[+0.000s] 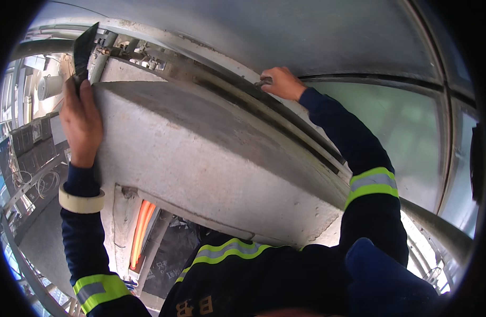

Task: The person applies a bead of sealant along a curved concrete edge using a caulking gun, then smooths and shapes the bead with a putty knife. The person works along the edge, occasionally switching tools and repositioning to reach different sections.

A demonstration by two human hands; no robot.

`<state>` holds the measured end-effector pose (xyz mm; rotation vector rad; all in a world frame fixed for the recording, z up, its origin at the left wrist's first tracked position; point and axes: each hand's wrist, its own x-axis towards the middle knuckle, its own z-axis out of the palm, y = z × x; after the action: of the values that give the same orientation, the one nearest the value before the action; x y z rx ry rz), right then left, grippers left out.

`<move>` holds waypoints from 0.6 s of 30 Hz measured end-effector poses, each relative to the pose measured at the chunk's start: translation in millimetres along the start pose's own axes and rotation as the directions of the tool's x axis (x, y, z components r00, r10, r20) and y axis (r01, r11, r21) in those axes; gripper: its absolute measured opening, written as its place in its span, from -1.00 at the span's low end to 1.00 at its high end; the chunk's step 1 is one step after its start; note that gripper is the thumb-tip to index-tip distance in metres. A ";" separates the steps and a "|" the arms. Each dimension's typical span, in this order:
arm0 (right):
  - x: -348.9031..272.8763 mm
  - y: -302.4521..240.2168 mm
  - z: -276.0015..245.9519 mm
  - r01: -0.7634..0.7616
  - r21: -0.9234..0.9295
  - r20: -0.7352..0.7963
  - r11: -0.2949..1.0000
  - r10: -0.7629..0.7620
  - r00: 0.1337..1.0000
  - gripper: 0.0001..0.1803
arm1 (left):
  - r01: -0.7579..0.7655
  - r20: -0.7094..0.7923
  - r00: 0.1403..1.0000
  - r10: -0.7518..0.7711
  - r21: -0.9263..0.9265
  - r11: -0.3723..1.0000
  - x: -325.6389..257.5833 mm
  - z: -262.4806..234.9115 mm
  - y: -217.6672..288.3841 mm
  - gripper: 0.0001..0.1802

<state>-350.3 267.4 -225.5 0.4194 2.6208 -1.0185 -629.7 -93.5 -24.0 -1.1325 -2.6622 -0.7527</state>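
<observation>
My left hand (81, 121) is at the left end of a pale concrete beam (200, 158), its fingers closed on a dark, wide-bladed putty knife (85, 50) that points upward. Farther right, my right hand (283, 83) reaches across the beam to the narrow gap below the framed panels. A small greyish thing (265, 82) shows at its closed fingertips, too small to name. Around my left forearm sits a roll of cream tape (81, 201).
Framed panels (369, 121) rise beyond the gap. A metal pipe (438, 227) runs at the right. Orange tubes (142, 232) show through an opening under the beam. At the far left are a pale bucket (50, 87) and scaffold-like bars (26, 290).
</observation>
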 end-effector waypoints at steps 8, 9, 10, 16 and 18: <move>85.6 43.0 88.8 -0.051 -0.010 0.094 0.999 0.051 0.994 -0.60 | 0.022 0.043 0.999 -0.025 0.088 0.996 -1.1 -5.5 1.5 -0.74; 90.6 43.2 96.2 -0.046 0.012 0.062 0.999 0.045 0.997 -0.61 | 0.099 0.064 0.992 -0.105 0.084 0.991 -1.6 -6.1 1.1 -0.74; 96.0 40.7 101.8 -0.087 0.012 0.057 0.996 0.086 0.995 -0.62 | 0.072 0.062 0.995 -0.077 0.089 0.993 -2.8 -7.2 0.7 -0.74; 134.7 23.1 82.9 0.047 -0.055 -0.003 0.997 -0.048 0.999 -0.64 | 0.045 0.055 0.997 -0.054 0.159 0.986 -10.0 -12.5 -11.5 -0.73; 136.7 20.2 90.7 0.063 -0.037 -0.058 0.997 -0.065 0.996 -0.66 | 0.016 0.077 0.997 -0.029 0.170 0.985 -9.4 -17.9 -18.8 -0.72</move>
<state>-452.3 241.1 -352.9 0.3644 2.7163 -0.9929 -637.3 -119.6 -18.9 -1.1117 -2.7461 -0.4829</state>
